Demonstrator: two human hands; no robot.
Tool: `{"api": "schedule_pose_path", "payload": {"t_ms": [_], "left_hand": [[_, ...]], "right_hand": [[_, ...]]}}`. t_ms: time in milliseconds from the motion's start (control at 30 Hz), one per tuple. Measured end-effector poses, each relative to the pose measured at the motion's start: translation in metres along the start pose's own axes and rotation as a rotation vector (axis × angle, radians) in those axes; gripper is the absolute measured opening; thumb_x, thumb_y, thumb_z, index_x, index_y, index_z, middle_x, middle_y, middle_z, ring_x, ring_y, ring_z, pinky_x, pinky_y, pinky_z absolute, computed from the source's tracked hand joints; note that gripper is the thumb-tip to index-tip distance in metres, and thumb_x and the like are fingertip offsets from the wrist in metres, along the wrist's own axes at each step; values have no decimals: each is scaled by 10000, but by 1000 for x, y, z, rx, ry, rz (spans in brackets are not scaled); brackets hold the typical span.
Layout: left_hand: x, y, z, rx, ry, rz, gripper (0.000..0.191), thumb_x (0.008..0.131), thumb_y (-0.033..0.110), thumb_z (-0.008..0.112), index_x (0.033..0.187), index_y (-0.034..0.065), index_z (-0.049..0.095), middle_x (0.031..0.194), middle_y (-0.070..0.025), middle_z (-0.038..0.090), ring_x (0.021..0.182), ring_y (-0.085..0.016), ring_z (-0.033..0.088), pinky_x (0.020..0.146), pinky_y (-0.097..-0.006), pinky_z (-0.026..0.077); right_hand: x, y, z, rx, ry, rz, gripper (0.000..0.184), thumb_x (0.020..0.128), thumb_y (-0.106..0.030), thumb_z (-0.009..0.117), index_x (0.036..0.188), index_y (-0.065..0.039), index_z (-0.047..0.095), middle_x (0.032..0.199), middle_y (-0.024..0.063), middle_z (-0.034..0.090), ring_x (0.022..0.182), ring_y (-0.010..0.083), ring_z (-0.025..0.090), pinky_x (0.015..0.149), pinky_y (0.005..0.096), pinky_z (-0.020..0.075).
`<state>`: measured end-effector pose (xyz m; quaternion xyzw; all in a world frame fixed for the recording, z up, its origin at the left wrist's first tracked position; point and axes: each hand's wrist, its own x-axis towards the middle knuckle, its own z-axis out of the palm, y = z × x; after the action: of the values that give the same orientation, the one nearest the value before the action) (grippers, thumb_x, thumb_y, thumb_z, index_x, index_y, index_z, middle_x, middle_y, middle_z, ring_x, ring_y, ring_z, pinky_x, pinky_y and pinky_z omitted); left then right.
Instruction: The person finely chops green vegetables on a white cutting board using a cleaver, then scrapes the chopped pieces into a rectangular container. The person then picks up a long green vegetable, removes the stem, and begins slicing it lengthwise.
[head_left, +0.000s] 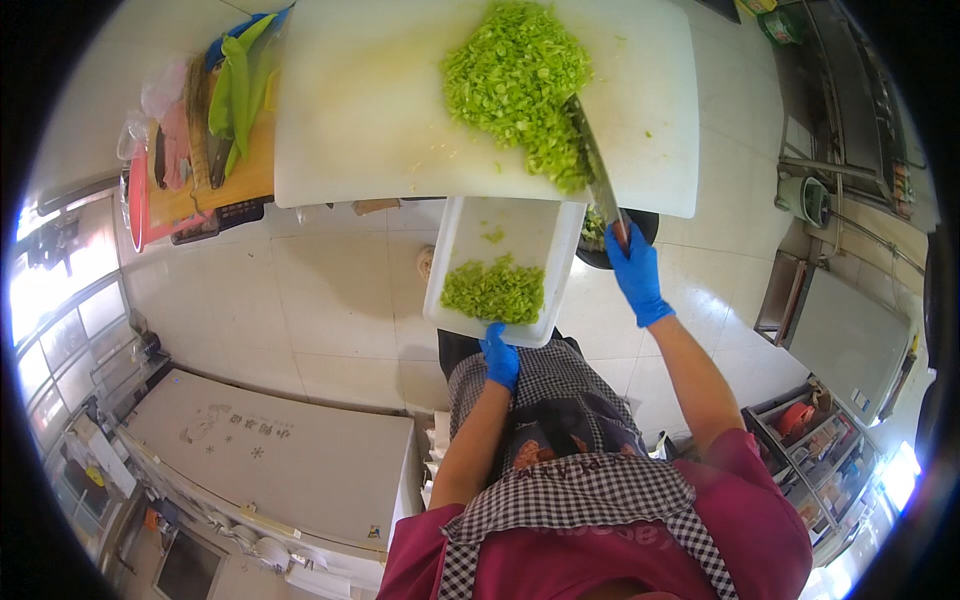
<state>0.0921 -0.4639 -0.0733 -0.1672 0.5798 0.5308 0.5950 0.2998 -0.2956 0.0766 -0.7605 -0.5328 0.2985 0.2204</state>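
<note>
Chopped green vegetable (517, 75) lies heaped on a white cutting board (360, 112). In my blue-gloved right hand (637, 274) is the handle of a kitchen knife (596, 161), its blade against the heap's right edge and reaching past the board's near edge. My left hand (499, 356), also in a blue glove, grips the near rim of a white rectangular plastic tray (562, 262). That tray is at the board's near edge and holds more chopped green pieces (495, 292) at its near end. A few bits stick farther up inside it.
Left of the board, a wooden surface (255, 176) bears long green peppers (238, 90), another knife (220, 161) and plastic bags. A dark round container (645, 225) with green pieces stands below the board's right side. A large white chest (277, 465) is at lower left.
</note>
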Motion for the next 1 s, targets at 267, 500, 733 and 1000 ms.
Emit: {"api": "schedule_pose_path", "payload": {"t_ms": [267, 500, 733, 1000], "left_hand": [[13, 0, -15, -8, -125, -2, 312, 772, 75, 565, 1078, 58, 506, 1019, -71, 527, 972, -209, 523, 867, -356, 441], [15, 6, -23, -58, -61, -12, 332, 763, 65, 552, 1092, 42, 510, 1022, -71, 530, 957, -209, 526, 869, -357, 441], [24, 16, -25, -69, -27, 13, 322, 748, 60, 542, 1067, 34, 523, 995, -71, 538, 938, -215, 532, 860, -357, 444], [25, 24, -25, -13, -95, 32, 291, 758, 75, 544, 1045, 28, 529, 984, -65, 534, 940, -212, 529, 864, -348, 433]], "right_hand": [[-83, -9, 9, 126, -179, 27, 246, 877, -214, 605, 1044, -42, 552, 637, 219, 546, 552, 338, 592, 515, 389, 437], [48, 0, -24, -52, -1, -105, 229, 904, -220, 571, 1054, -49, 544, 694, 183, 603, 578, 307, 608, 511, 361, 446], [192, -21, -46, -191, 95, -133, 349, 895, -345, 562, 1077, -48, 558, 804, 268, 611, 761, 430, 609, 619, 416, 481], [94, -6, -16, -76, -41, -103, 323, 897, -307, 573, 1059, -29, 565, 763, 239, 614, 672, 361, 622, 588, 385, 471]]}}
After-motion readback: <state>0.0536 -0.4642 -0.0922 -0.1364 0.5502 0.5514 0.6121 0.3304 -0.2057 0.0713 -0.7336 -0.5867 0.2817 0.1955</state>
